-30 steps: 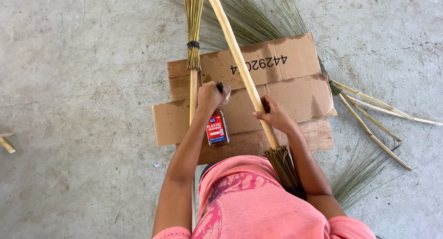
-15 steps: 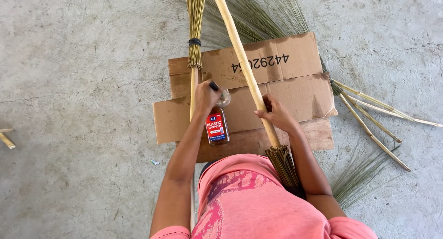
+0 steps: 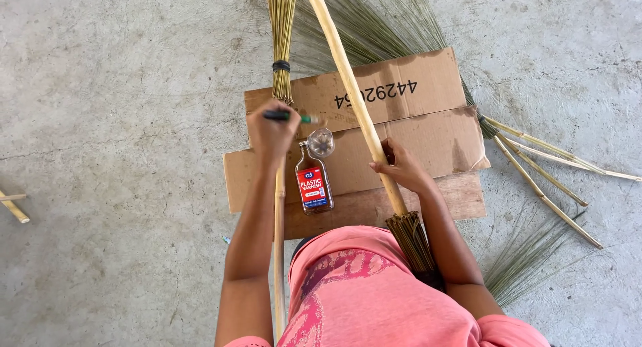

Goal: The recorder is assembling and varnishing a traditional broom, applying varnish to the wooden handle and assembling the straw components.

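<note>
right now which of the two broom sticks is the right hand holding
The thicker pale stick running diagonally across the cardboard, gripped by the right hand. The thinner broom lies straight by the left hand, which holds a brush.

Head view, steeply down, near, over cardboard (image 3: 428, 129)

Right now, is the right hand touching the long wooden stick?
Touching. The head view shows the right hand wrapped around the stick, just above the bristle bundle.

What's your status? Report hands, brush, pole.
Left hand gripping small brush above open varnish bottle. Right hand clamped on pale pole over cardboard. Second broom lies under left forearm.
</note>
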